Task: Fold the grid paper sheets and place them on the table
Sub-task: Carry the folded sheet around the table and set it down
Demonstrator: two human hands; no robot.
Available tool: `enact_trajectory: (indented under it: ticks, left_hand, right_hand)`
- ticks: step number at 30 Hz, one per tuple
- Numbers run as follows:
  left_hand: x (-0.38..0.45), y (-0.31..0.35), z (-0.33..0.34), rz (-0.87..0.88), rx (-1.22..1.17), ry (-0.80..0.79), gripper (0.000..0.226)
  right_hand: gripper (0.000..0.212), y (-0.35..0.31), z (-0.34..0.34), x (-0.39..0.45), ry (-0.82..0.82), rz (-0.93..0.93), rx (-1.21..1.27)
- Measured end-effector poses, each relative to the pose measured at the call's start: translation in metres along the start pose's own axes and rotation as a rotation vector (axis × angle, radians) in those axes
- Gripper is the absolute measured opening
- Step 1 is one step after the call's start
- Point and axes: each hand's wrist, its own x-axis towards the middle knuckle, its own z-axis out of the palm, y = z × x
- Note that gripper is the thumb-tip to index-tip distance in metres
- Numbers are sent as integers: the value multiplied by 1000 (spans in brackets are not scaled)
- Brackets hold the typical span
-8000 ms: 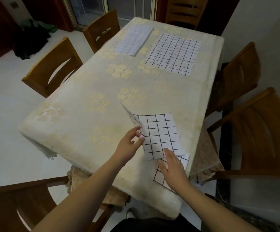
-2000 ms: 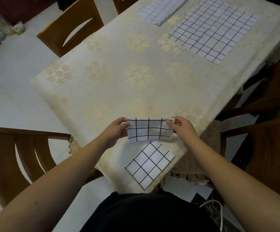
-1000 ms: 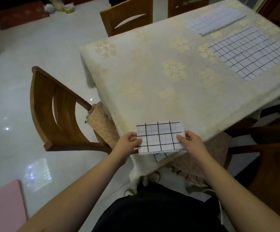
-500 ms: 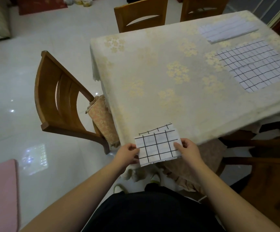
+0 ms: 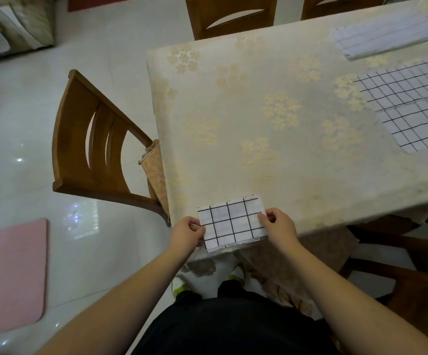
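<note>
- Since half a second ago: folded sheet [image 5: 233, 221] carried forward over the near corner of the desk [image 5: 297, 155], held flatter and more square to the edge; view swung slightly left, showing more of the floor [image 5: 41, 111].
- Left hand [image 5: 186, 233]: fingers curled, pinching the folded sheet's left edge between thumb and fingers.
- Right hand [image 5: 278, 222]: fingers curled, pinching the right edge near its upper corner.
- Folded sheet: small rectangle with bold black grid, several layers showing at its lower edge, spanning the gap between both hands at the desk's near corner; cannot tell whether resting on the cloth or held just above it.
- Open grid sheets [image 5: 412, 106]: lying flat at the far right of the desk, running past the frame edge.
- Pale stack [image 5: 387, 34]: lying flat beyond them, near the far edge, faint lines only.
- Desk covered by a cream cloth with yellow flower clusters.
- Chair [image 5: 92, 149]: wooden, tucked in at the left side, a patterned cushion showing beside the cloth.
- Second chair [image 5: 230, 16]: at the far end.
- Pink mat [image 5: 10, 275]: on the glossy floor at lower left.
</note>
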Motion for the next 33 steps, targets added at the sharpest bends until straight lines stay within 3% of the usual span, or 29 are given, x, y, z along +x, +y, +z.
enact_trajectory:
  ticks: [10,14,17,19,21,24,26,33]
  left_hand:
    - [1,2,6,12,93,86,12]
    - [3,5,6,71,242,186,13]
    - [3,4,7,344,474,261,22]
    - [7,-5,12,678,751,189,40]
    - [13,-16,18,834,1069,48,61]
    - [21,-31,23,711,1225,-45,74]
    - [23,-31,24,637,1247,-78,73]
    - [35,-36,8,607,1205,-43,89]
  right_hand:
    - [27,3,-4,16,-12,-54,-110]
    - [31,5,-5,19,36,-91,-112]
    - [36,-2,-1,16,147,-199,-209]
    - [39,-8,6,13,143,-332,-293]
    - [49,-13,17,13,67,-475,-412]
    - [61,-12,36,16,-52,-622,-673]
    - [65,-7,44,19,-101,-614,-770]
    - [69,3,49,23,-153,-554,-828]
